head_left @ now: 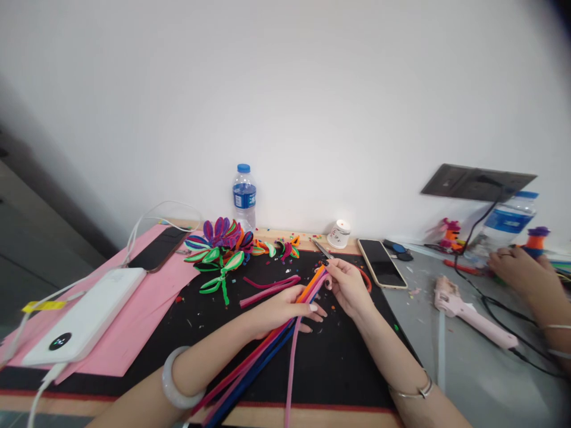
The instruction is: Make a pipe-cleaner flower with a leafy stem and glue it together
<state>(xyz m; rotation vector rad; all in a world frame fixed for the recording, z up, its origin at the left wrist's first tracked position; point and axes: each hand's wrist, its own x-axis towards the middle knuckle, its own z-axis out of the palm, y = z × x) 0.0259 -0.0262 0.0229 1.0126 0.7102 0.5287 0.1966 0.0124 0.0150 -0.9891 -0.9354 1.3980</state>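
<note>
A bundle of long pipe cleaners (267, 345) in orange, red, pink and blue slants up across the black mat. My left hand (289, 310) is closed around its middle, the thumb lying over the strands. At the bundle's upper end, my right hand (347, 285) pinches the tips between thumb and fingers. One pink strand hangs apart from the others toward the front edge. Left of my hands, shorter magenta pipe cleaners (270, 289) lie on the mat. Scissors (322, 249) lie just beyond my right hand, partly hidden by it.
Finished pipe-cleaner flowers (220, 255) lie behind left, near a water bottle (244, 199). A white power bank (84, 315) rests on pink paper. Right are a phone (382, 263), a pink glue gun (473, 315) with a black cord, and another person's hand (520, 273). A paper cup (339, 233) stands behind.
</note>
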